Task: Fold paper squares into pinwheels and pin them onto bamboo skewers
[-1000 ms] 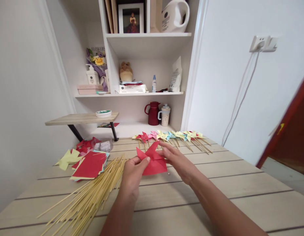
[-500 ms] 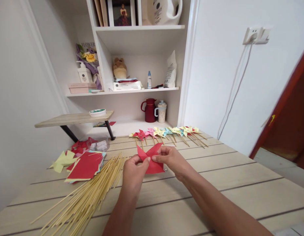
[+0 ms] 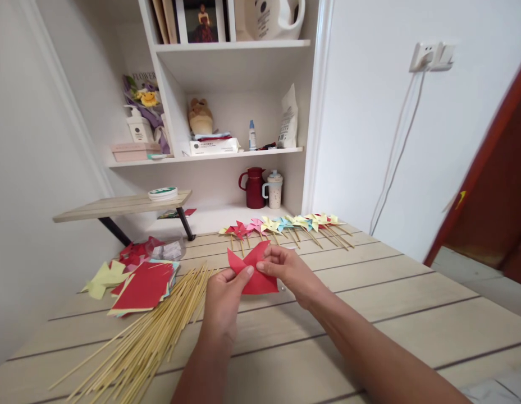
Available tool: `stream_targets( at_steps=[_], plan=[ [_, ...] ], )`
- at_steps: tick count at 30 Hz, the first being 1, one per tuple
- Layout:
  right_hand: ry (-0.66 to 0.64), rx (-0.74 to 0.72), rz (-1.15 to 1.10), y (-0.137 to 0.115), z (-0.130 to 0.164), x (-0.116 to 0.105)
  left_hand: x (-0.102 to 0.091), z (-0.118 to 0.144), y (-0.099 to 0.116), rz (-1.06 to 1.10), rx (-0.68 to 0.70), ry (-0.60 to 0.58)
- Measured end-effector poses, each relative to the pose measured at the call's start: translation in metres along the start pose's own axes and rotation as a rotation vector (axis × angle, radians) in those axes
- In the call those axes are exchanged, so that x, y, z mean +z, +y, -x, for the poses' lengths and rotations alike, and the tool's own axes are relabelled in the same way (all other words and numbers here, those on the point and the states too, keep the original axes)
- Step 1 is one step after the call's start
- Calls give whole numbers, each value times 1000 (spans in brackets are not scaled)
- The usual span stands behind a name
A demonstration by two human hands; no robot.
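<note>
Both of my hands hold a red paper square (image 3: 257,280) whose corners are folded up toward its middle, just above the wooden table (image 3: 370,314). My left hand (image 3: 223,297) pinches its left flap with thumb and forefinger. My right hand (image 3: 289,270) pinches the flaps at the centre from the right. A bundle of thin bamboo sticks (image 3: 146,336) lies left of my left hand.
A stack of red paper squares (image 3: 145,285) and yellow offcuts (image 3: 104,277) lie at the left. A row of finished paper pinwheels on sticks (image 3: 286,227) lines the table's far edge. Shelves behind hold a red jug (image 3: 255,188), a cup and bottles. A small wooden riser (image 3: 121,205) stands back left.
My right hand has closed in onto the centre of the red paper, bringing a flap inward. The view has shifted slightly right and down.
</note>
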State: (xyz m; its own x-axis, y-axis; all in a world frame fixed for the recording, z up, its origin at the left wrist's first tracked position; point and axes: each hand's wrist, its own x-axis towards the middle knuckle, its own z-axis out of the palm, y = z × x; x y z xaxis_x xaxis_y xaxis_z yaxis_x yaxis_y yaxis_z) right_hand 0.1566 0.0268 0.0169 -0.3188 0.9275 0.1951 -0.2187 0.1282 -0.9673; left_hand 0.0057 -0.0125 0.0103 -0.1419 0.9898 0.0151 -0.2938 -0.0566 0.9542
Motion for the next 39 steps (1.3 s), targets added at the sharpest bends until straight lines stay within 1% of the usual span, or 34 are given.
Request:
stream_targets(
  at_steps=[2,4,6,9,11,15,20,25,30,36,39],
  plan=[
    [10,-85,-21,-3,1,-2,-3,-2,0,65,-31,-13],
    [17,-178,12,-6,1,-5,-6,-4,2,113,-59,-8],
    [-29,-230,82,-9,1,-10,-9,-5,3,152,-80,-7],
    [-128,-242,153,-10,1,-16,-11,-6,6,187,-117,-20],
    [-167,-250,195,-10,1,-19,-12,-6,6,198,-137,-27],
    [-218,-314,328,-12,2,-20,-14,-7,7,256,-177,-45],
    [-256,-379,423,-15,3,-20,-16,-9,7,299,-227,6],
    [-221,-346,402,-12,3,-14,-14,-9,2,244,-203,27],
    [-143,-329,372,-6,-1,-8,-10,-7,-3,163,-57,-5],
    [-56,-224,332,-2,-1,-5,-5,-2,0,119,6,-18],
    [-29,-188,334,-2,0,-4,-3,0,2,104,18,4]
  ],
)
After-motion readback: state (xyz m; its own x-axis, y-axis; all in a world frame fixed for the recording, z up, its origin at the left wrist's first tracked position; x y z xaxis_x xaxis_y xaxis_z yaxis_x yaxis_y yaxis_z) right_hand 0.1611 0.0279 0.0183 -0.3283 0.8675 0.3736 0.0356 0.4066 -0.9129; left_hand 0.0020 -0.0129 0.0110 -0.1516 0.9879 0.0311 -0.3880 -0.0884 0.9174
